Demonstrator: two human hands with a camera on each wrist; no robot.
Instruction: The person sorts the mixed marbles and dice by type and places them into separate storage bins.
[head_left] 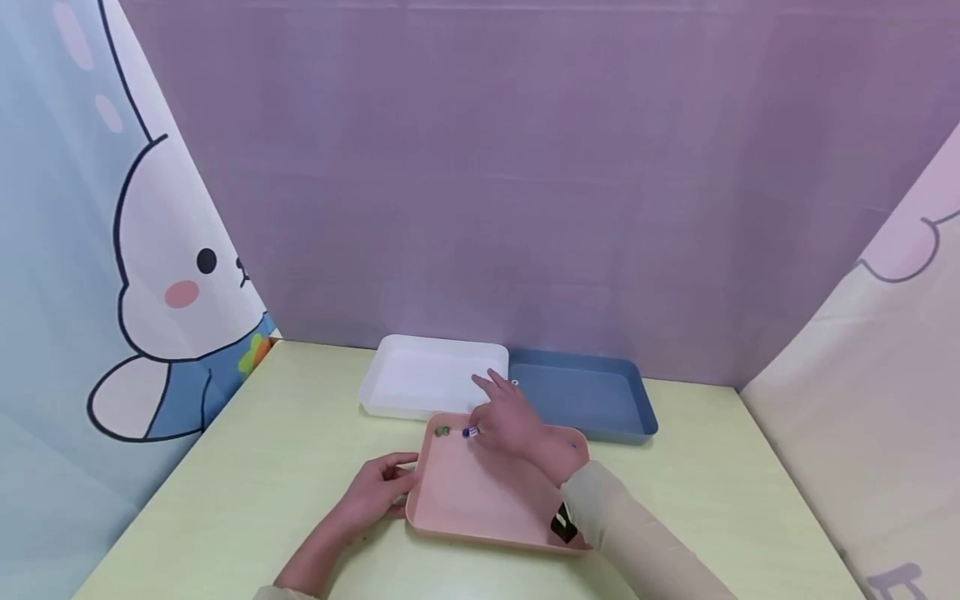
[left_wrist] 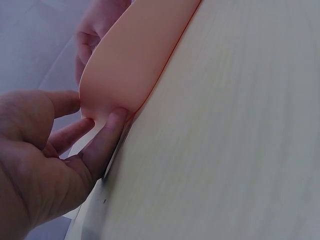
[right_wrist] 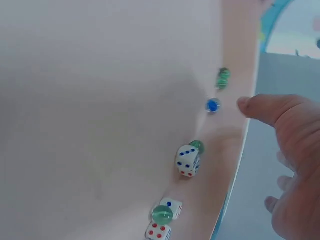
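Note:
A pink tray [head_left: 487, 500] lies nearest the person, with dice and glass marbles along its far side. My left hand [head_left: 382, 487] grips its left edge, fingers at the rim and a digit pressed on the outer wall [left_wrist: 125, 75]. Over the far rim, my right hand [head_left: 510, 421] has its fingers spread, and nothing shows in its grasp. In the right wrist view its thumb [right_wrist: 262, 107] points at the tray wall near a blue marble [right_wrist: 213, 105] and green marbles [right_wrist: 223, 78]. A larger die [right_wrist: 188, 160] touches another green marble [right_wrist: 197, 146]. A pale green marble [right_wrist: 162, 215] lies between two dice.
Behind the pink tray stand a white tray [head_left: 420, 375] and, to its right, a blue tray [head_left: 592, 396]. A tiny white piece [head_left: 514, 383] shows at the blue tray's left side. A purple cloth [head_left: 487, 167] hangs behind the pale table [head_left: 720, 483].

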